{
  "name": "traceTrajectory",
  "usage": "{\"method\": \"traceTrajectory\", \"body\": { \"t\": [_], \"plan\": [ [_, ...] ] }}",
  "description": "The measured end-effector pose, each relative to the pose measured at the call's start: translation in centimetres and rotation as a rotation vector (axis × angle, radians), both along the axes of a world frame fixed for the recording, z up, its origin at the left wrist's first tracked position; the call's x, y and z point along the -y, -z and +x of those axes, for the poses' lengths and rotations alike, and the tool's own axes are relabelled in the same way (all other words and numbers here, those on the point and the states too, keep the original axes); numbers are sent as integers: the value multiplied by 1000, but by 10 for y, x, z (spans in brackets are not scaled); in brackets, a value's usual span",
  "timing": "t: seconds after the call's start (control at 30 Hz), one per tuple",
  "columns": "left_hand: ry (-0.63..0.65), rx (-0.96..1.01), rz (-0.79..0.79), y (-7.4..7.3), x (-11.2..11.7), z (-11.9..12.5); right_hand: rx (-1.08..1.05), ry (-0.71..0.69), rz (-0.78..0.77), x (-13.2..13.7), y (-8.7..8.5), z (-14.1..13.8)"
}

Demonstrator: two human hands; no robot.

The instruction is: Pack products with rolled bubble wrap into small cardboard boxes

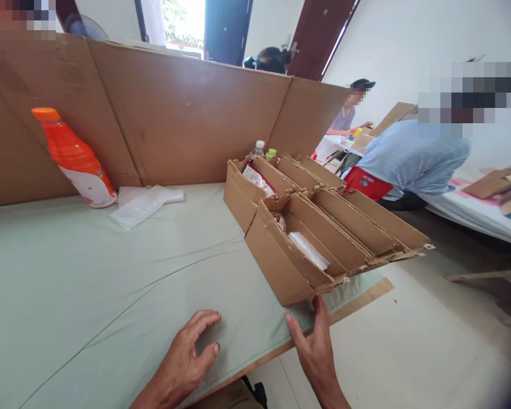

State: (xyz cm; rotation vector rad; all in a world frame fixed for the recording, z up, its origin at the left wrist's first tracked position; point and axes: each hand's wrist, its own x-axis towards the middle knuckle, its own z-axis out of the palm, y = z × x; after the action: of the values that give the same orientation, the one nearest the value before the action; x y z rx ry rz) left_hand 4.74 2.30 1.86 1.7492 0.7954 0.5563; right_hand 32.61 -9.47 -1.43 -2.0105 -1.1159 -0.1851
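My left hand [187,355] rests palm down on the pale green cloth [89,284] near the table's front edge, fingers spread, holding nothing. My right hand [313,346] is stretched out at the near corner of an open cardboard box [281,267], fingertips touching or nearly touching its bottom edge. This box holds clear plastic bags [309,250]. A second open cardboard box [242,193] stands just behind it with a packet showing red and white inside.
An orange bottle [74,159] leans against the tall cardboard wall [174,113] at the back left, beside a clear plastic bag [142,204]. Two small bottles [264,150] stand behind the boxes. Three people work at tables to the right and beyond the wall.
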Motion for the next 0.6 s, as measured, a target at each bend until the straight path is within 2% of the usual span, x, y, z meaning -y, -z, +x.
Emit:
{"method": "traceTrajectory", "body": {
  "t": [0.13,0.27,0.33,0.43,0.6],
  "plan": [
    [-29,29,24,5,13,-4,294,-105,-148,29,23,-12],
    [-5,-27,38,-5,20,-10,501,-165,-124,23,32,-21],
    [-20,-82,136,-10,14,-21,519,-161,-92,17,35,-22],
    [-209,-231,429,-13,-16,-51,509,-155,-68,12,37,-21],
    [-557,-415,531,-7,-86,-119,502,-159,-46,12,41,-21]
  ]
}}
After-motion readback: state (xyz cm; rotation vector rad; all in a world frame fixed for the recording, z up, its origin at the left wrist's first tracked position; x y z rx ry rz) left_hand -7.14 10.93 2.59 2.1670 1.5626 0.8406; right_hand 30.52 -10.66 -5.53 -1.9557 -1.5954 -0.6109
